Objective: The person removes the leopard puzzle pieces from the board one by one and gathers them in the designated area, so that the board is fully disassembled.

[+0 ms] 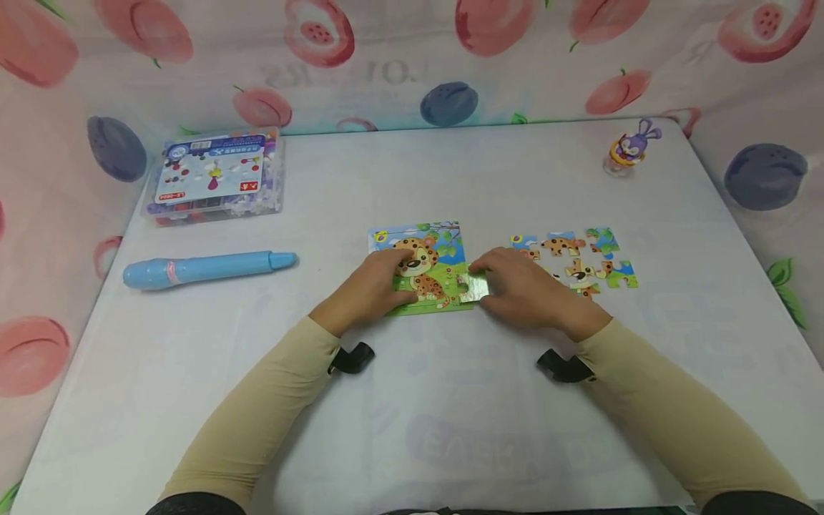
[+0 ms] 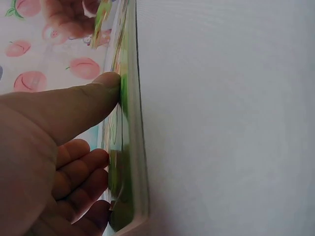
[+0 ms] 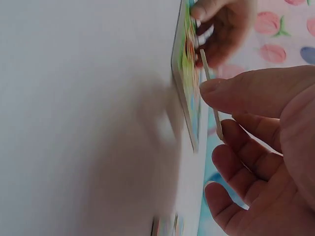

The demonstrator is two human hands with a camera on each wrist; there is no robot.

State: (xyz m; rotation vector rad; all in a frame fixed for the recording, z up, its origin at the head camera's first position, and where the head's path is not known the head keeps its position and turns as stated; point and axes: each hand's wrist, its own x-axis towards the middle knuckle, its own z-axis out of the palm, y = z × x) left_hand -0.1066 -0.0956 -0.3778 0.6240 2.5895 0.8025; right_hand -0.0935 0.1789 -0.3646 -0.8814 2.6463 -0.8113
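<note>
A square jigsaw puzzle board (image 1: pixel 449 247) with a spotted leopard cub lies on the table's middle. My left hand (image 1: pixel 368 285) rests on its left part; in the left wrist view the thumb (image 2: pixel 101 93) touches the board's face and the other fingers are loosely bent at it. My right hand (image 1: pixel 531 292) pinches a shiny puzzle piece (image 1: pixel 477 287) at the board's right edge. In the right wrist view that piece (image 3: pixel 204 61) is edge-on between thumb and fingers, tilted and above the board (image 3: pixel 183 91). Loose puzzle pieces (image 1: pixel 621 275) lie right of the right hand, which partly hides them.
A clear plastic box (image 1: pixel 212 172) of small coloured parts stands at the back left. In front of it lies a thick blue pen-shaped object (image 1: pixel 212 269). A small purple rabbit-eared figure (image 1: pixel 629 149) stands at the back right. Fruit-printed cloth (image 1: pixel 386 100) hangs behind the table.
</note>
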